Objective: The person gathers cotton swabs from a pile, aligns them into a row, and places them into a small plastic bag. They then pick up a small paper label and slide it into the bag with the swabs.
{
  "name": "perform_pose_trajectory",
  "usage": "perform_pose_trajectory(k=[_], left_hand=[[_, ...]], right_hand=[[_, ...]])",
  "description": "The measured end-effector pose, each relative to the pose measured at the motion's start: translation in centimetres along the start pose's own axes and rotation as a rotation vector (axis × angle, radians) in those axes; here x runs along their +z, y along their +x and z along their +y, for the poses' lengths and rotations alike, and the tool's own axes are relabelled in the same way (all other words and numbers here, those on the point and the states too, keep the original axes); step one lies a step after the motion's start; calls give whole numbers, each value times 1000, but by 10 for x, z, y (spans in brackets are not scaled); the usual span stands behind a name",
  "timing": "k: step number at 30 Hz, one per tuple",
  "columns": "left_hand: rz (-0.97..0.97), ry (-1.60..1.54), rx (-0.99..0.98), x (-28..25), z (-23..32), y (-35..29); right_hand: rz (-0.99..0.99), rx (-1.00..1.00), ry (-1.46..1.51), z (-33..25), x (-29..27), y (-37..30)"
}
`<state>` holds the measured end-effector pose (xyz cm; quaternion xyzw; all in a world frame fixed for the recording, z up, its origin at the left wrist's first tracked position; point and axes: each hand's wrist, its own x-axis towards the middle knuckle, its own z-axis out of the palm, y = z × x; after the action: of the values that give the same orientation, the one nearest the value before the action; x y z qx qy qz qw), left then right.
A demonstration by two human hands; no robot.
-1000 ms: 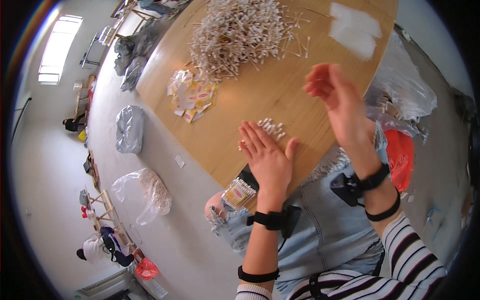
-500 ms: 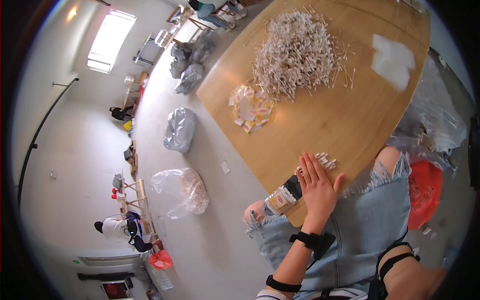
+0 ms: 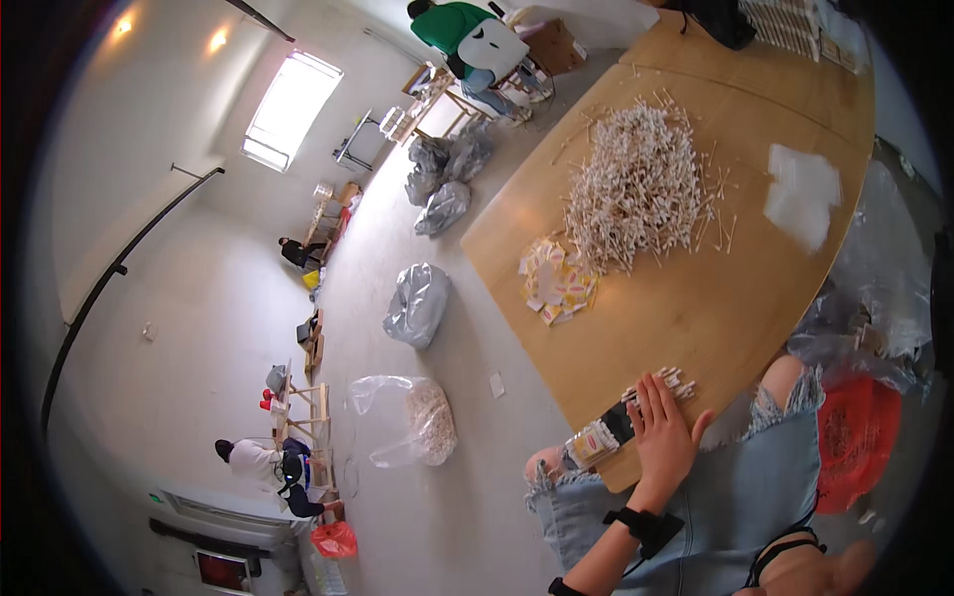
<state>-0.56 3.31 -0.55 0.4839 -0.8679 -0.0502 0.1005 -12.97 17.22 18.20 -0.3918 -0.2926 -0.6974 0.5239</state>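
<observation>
A seated person's left hand (image 3: 661, 437) lies flat, fingers (image 3: 651, 395) spread and gripping nothing, over a small bundle of white sticks (image 3: 674, 380) at the near edge of the wooden counter (image 3: 696, 308). Beside it rests what looks like a labelled packet (image 3: 594, 442). The right hand (image 3: 843, 568) sits low at the frame's edge, its fingers too blurred to judge. A large stick pile (image 3: 636, 189) lies farther up.

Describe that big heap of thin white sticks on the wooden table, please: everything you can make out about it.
The heap of sticks is a loose mound of many thin, pale sticks, white to cream, lying crisscross in every direction. It sits on the far middle of the round wooden table. Stray sticks fan out from its edges onto the bare wood. A small pile of yellow and white packets lies against its near left edge. No hand touches it; the left hand rests flat at the table's near edge, well apart.
</observation>
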Motion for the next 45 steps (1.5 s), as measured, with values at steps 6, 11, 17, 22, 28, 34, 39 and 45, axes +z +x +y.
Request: perform_pose_trajectory(k=[6, 11, 17, 22, 28, 34, 39, 45], left_hand=[[-35, -27, 26, -1, 9, -7], [-78, -43, 15, -2, 9, 14], [-17, 49, -34, 9, -24, 63], [-4, 24, -25, 4, -27, 57], [30, -193, -104, -20, -14, 22], [222, -653, -209, -35, -28, 0], [356, -1141, -397, -26, -38, 28], [523, -1308, -478, -6, -47, 45]], right_hand=[[153, -43, -79, -5, -13, -3], [417, -69, -356, -25, -56, 30], [564, -11, -556, -2, -60, 43], [-28, 212, -996, 8, -16, 36], [184, 159, -1114, 26, 15, 37], [379, -465, -473, -1, -36, -106], [867, 373, -1123, 24, -200, -1], [1115, 440, -1116, 49, -259, -60]])
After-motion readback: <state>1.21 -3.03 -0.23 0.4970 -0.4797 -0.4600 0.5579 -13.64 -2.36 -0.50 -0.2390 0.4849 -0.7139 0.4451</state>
